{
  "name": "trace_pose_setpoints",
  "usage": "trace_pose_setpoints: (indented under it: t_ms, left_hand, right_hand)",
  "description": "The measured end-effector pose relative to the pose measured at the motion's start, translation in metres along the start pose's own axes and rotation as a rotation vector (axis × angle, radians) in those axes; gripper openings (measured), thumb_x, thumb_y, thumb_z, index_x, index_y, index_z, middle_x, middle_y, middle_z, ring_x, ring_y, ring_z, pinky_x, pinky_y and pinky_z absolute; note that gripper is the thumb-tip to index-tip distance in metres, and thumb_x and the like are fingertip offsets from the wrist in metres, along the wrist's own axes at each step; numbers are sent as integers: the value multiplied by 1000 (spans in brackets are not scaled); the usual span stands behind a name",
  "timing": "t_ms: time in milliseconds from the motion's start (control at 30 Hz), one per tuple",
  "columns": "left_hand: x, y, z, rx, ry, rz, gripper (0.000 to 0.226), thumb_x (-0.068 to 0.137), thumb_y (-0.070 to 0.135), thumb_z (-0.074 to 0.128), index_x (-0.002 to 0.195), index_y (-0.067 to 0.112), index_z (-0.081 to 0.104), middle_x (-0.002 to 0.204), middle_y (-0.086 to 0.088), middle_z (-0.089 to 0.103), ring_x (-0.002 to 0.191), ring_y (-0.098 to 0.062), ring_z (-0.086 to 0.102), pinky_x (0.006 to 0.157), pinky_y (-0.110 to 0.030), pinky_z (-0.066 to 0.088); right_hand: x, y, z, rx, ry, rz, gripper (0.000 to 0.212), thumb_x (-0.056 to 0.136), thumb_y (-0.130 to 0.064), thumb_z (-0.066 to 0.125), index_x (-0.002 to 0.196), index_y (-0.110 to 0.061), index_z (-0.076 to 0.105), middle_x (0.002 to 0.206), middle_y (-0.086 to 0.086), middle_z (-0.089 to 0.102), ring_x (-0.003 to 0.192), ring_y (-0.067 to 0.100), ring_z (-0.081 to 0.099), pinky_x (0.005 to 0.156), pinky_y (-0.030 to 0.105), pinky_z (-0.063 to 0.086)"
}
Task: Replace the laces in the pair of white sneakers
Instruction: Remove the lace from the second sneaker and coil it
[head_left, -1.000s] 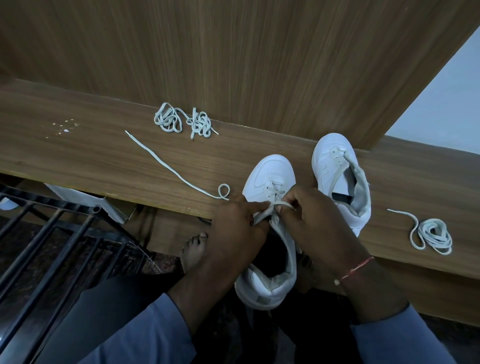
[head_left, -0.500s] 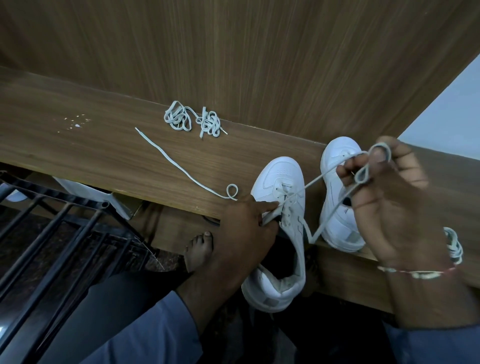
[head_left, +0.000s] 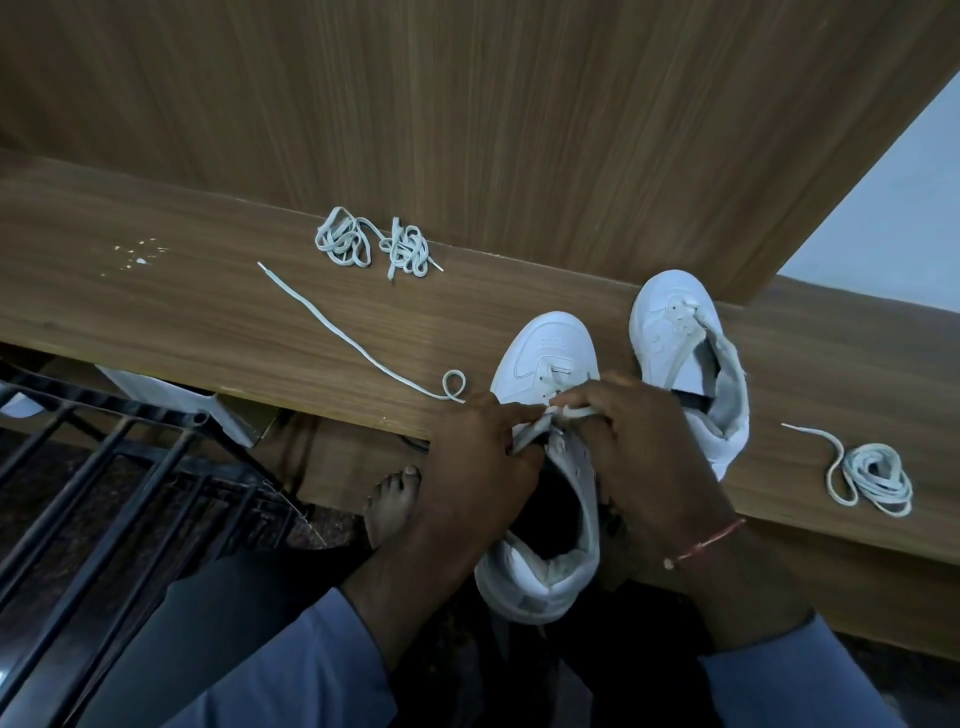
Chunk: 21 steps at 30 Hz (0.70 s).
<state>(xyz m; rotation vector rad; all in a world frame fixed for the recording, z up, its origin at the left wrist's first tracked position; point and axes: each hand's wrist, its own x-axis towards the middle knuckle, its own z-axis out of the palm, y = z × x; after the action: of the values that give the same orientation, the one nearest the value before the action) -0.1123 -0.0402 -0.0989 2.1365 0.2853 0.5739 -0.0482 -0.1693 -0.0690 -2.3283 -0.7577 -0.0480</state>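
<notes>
A white sneaker lies toe-away on the wooden ledge, its heel hanging over the front edge. My left hand grips the sneaker's left eyelet side and tongue. My right hand pinches the white lace at the eyelets, low over the shoe. That lace trails left across the ledge as a long strand ending in a small loop. The second white sneaker lies to the right, with a lace in its front eyelets only.
Two bunched laces lie near the wooden back panel. Another coiled lace sits at the right of the ledge. A black metal rack stands lower left. My bare foot is below the ledge.
My right hand, which had pulled the lace up and out to the right, has come back down to the sneaker's eyelets. The left hand has stayed on the shoe.
</notes>
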Motion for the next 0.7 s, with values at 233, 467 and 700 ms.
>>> trace_pose_setpoints:
  t_ms: [233, 467, 700]
  left_hand:
    - [0, 0, 2, -6, -12, -42, 27, 79, 15, 71, 105, 21, 75, 60, 17, 41, 56, 3, 49, 61, -1, 35]
    - [1, 0, 1, 37, -24, 25, 27, 78, 10, 70, 100, 24, 76, 59, 17, 39, 51, -1, 44, 54, -8, 33]
    - [0, 1, 2, 21, -39, -47, 28, 79, 15, 69, 104, 24, 75, 58, 15, 40, 61, 1, 44, 58, -3, 32]
  right_hand:
    - [9, -5, -33, 483, 115, 199, 25, 93, -2, 60, 87, -23, 71, 79, -8, 69, 63, 1, 63, 62, 11, 49]
    - [2, 4, 6, -143, -130, -25, 30, 91, -3, 59, 115, -14, 72, 107, 7, 69, 103, 23, 63, 91, 36, 48]
    - [4, 11, -9, 34, -62, -25, 20, 84, -6, 64, 84, -21, 77, 80, -14, 72, 79, 4, 67, 70, 14, 48]
